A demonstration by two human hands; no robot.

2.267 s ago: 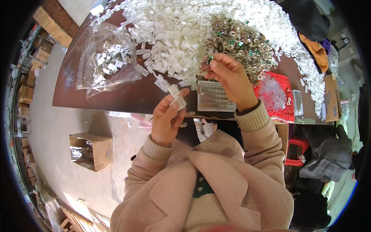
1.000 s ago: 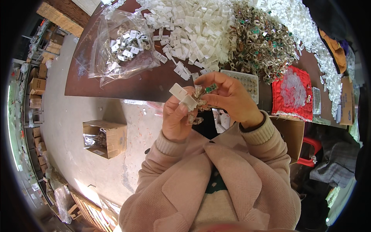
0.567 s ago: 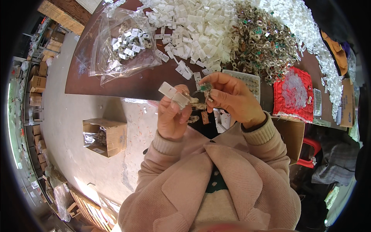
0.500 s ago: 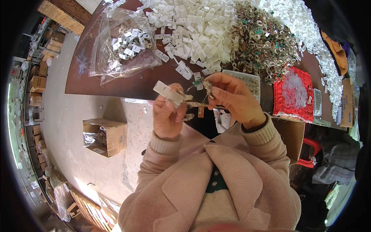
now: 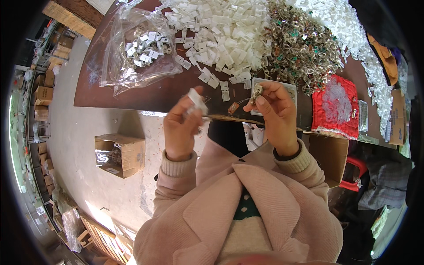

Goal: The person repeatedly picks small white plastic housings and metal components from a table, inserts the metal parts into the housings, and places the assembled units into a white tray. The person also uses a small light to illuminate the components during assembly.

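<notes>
My left hand (image 5: 180, 130) is closed on a small white plastic piece (image 5: 197, 102), held upright above the table's near edge and blurred. Facing it on the right, my right hand (image 5: 279, 115) pinches a small beige cord trinket (image 5: 256, 91) between thumb and fingertips. A little brown tag (image 5: 233, 107) dangles beside those fingers, seemingly on a thin string. Beyond my hands lies a heap of similar tangled trinkets (image 5: 298, 48) with green and brown bits. A broad pile of flat white plastic pieces (image 5: 229, 35) spreads to its left.
A clear plastic bag (image 5: 163, 73) with white-topped items lies on the dark table (image 5: 95, 95). Behind my right hand stands a shallow white tray (image 5: 291, 90). Farther right is a red cloth (image 5: 346, 126) bearing clear plastic bits. An open cardboard box (image 5: 132, 159) sits on the floor.
My hands have moved apart, the left leftward and the right rightward. The trinket has gone right with my right hand, and the white piece has turned more upright.
</notes>
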